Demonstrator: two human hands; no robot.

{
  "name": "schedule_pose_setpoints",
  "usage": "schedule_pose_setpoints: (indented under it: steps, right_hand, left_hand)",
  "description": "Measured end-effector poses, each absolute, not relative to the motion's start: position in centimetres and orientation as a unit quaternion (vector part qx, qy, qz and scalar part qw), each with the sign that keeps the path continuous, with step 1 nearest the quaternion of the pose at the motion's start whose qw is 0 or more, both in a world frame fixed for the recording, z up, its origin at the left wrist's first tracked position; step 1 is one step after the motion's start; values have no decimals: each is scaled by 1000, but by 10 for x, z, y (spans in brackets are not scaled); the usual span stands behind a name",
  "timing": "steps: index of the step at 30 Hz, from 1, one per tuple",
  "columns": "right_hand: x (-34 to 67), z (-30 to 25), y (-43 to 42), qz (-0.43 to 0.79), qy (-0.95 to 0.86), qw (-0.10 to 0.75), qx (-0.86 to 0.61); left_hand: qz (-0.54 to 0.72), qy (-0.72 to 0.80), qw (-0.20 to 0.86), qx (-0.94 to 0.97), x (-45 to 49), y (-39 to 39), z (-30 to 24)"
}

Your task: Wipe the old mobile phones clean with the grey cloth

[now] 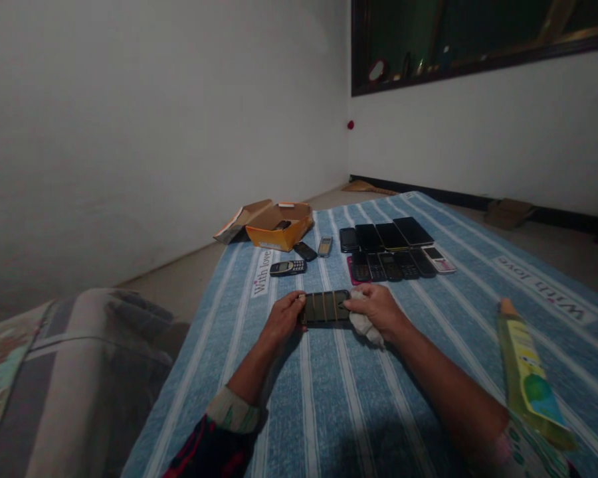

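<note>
Patterned sleeves point(232, 410) lie closest, the forearms reaching forward from them over a blue striped cloth point(289, 405). Between the two hands sits a dark phone point(325, 309) crossed by thin tan bands, its long side running from one hand to the other. The left hand point(283, 315) grips its left end, thumb on top; the right hand point(379, 311) pinches the other end while clutching a crumpled white wad point(365, 326), cloth or tissue, I can't tell which. Right of the right hand, a yellow bottle point(531, 378) lies on its side. Just beyond the left hand rests a keypad phone point(288, 267), with an open orange box point(276, 236) farther out. A black phone point(305, 251) and a silver phone point(325, 246) lie near that box. Past the right hand, more phones are laid in two rows: dark-screened ones point(391, 236) behind, mostly keypad models point(391, 267) in front.
</note>
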State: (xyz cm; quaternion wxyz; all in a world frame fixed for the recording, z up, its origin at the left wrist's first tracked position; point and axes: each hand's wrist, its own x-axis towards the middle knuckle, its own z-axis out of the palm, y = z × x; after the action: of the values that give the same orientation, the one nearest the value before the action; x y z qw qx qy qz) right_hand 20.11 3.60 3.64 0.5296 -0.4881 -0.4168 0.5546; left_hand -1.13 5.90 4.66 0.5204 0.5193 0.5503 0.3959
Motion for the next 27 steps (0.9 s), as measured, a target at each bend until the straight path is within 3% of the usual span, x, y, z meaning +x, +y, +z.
schedule_pose_setpoints:
  steps: [6, 11, 15, 22, 27]
  right_hand:
    - [199, 35, 21, 214, -635, 512, -537]
    - [192, 30, -2, -55, -785, 446, -427]
    - [181, 28, -16, -196, -818, 402, -362]
    - [159, 8, -30, -254, -839, 369, -309]
    - [157, 3, -41, -114, -864, 377, -314]
  left_hand:
    - [458, 520, 547, 470, 5, 62, 46]
    - [472, 515, 541, 469, 11, 53, 40]
    - [451, 526, 504, 516, 2, 49, 35]
    - [433, 491, 516, 553, -13, 49, 32]
    - [431, 463, 548, 547, -16, 47, 28]
